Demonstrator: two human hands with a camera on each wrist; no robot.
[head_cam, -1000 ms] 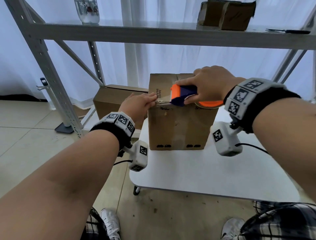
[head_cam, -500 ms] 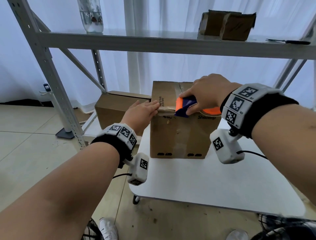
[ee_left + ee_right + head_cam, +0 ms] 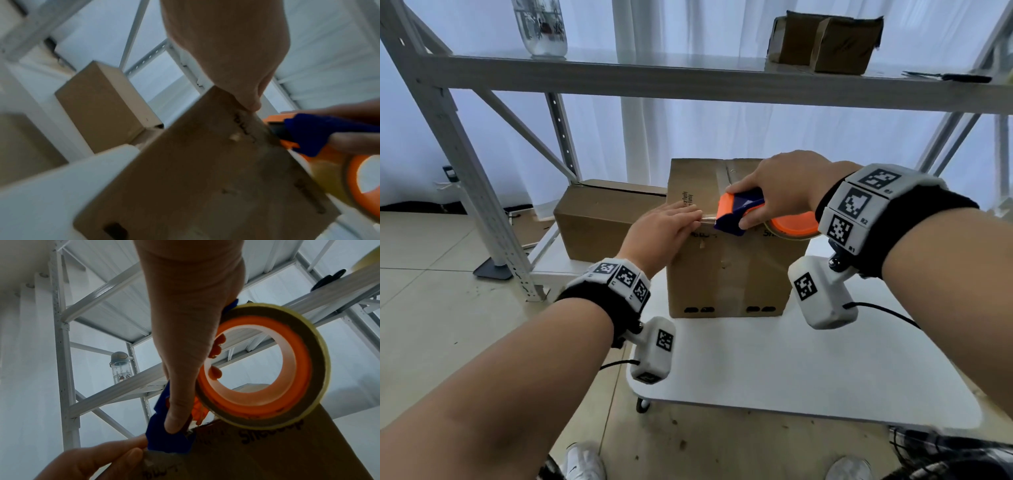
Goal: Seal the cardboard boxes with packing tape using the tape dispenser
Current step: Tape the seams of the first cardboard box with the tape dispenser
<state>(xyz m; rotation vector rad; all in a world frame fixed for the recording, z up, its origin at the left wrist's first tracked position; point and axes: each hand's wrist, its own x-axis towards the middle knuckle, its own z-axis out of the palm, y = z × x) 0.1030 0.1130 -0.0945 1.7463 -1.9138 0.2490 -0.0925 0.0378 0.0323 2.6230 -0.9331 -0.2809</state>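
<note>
A brown cardboard box stands on the white table. My right hand grips the blue and orange tape dispenser at the box's top front edge, its tape roll hanging just in front of the box. A short strip of tape runs from the dispenser to my left hand. That hand lies with straight fingers over the top edge, left of the dispenser. In the left wrist view its thumb presses the box front. The right wrist view shows the roll from below.
A second, longer cardboard box sits on the low shelf behind and left of the table. The metal rack's upper shelf carries two small boxes, a clear bottle and scissors. The rack's post stands at the left.
My left hand has slid from pinching the tape end to lying flat over the box's top edge. The dispenser has stayed at the front edge in my right hand.
</note>
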